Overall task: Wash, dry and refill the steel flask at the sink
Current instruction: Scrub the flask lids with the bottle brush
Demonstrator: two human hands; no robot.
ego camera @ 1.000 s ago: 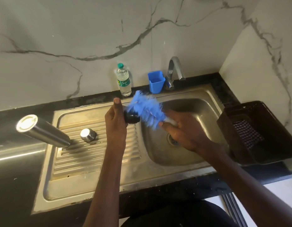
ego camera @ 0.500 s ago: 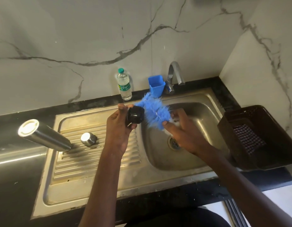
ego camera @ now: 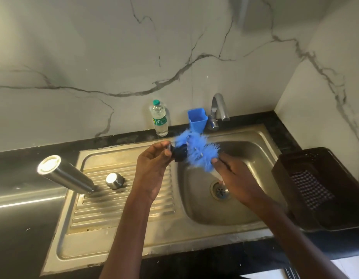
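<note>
Pinching a small black cap [ego camera: 179,153], left hand [ego camera: 152,168], right hand [ego camera: 234,182] gripping blurred blue brush [ego camera: 196,154] against it

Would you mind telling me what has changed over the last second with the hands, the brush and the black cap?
The right hand has worked the blue brush back and forth against the black cap, which the left hand has turned slightly while gripping it. Nothing was picked up or let go. The steel flask and small steel cap on the drainboard stayed put.
</note>
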